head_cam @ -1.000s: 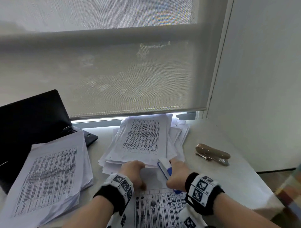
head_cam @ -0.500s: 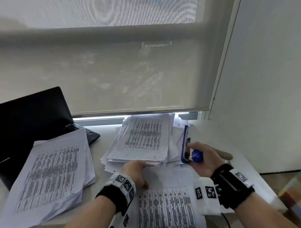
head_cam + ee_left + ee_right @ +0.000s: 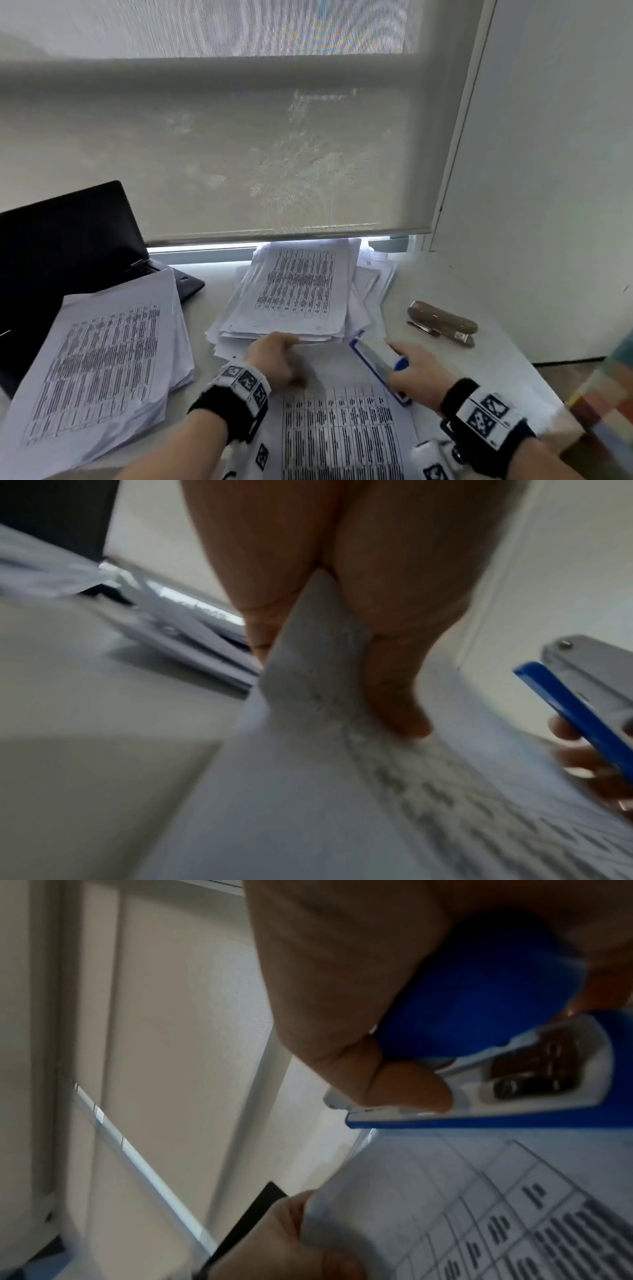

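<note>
A blue and white hole punch lies slanted at the top right corner of the printed sheets in front of me. My right hand grips the hole punch, thumb on its white base. My left hand holds the sheets' top left part. In the left wrist view its fingers pinch a raised paper corner, with the hole punch off to the right.
A messy paper stack lies just behind my hands under the window blind. A second thick stack sits at the left, partly over an open black laptop. A brown stapler lies at the right near the wall.
Half a second ago my right hand held the punch upright, raised to the right. It has now come back down to the sheets' top right corner. My left hand stayed in place.
</note>
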{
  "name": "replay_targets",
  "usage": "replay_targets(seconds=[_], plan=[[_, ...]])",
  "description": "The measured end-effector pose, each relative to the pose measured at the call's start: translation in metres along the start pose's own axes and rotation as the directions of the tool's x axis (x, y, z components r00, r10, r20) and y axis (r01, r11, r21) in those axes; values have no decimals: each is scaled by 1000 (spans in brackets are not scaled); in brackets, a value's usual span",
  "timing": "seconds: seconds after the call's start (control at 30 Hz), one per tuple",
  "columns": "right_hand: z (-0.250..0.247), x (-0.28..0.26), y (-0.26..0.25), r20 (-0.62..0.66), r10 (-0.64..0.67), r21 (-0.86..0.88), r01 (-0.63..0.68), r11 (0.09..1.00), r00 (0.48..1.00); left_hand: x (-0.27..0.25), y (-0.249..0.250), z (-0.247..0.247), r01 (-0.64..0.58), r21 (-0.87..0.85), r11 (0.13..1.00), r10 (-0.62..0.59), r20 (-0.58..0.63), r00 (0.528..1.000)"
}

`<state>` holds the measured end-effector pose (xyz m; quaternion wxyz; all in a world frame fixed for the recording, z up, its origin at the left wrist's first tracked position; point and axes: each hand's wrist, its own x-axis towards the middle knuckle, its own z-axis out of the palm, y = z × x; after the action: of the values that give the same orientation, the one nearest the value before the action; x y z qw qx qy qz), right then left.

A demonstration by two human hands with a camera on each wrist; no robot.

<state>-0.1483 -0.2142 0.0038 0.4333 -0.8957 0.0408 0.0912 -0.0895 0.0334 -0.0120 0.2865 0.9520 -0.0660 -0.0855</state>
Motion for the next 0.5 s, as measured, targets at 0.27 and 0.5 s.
replay_targets(seconds=[0.27, 0.5], plan=[[-20, -18, -21, 68, -101, 276, 79, 958, 993, -15, 15, -36, -115, -492, 863, 3, -222, 975], [-46, -36, -68, -192, -232, 461, 296, 837, 954, -40, 30, -52, -116, -775, 621, -148, -261, 954]])
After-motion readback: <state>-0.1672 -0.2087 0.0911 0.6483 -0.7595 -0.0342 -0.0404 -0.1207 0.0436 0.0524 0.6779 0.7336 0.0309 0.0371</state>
